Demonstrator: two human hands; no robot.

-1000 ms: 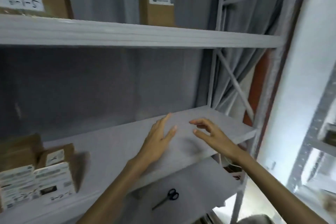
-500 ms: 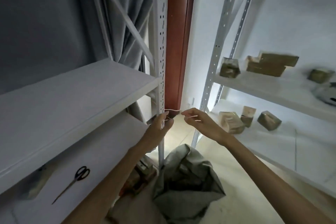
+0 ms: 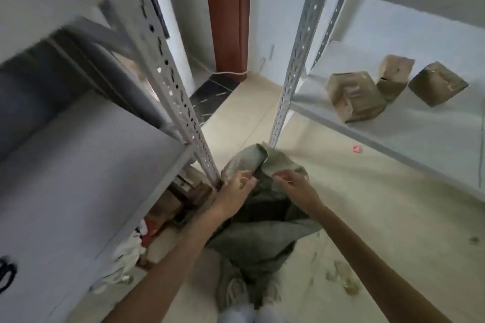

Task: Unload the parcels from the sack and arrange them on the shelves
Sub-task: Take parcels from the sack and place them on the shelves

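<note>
Both hands have come down from the bare grey shelf to the crumpled grey-green fabric sack on the floor, left hand and right hand each pinching its rim, so unloading looks about to resume.

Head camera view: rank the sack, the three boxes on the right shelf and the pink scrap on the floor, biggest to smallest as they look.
1. sack
2. left box
3. right box
4. middle box, partly hidden, so its rank against the right box is unsure
5. pink scrap
</note>
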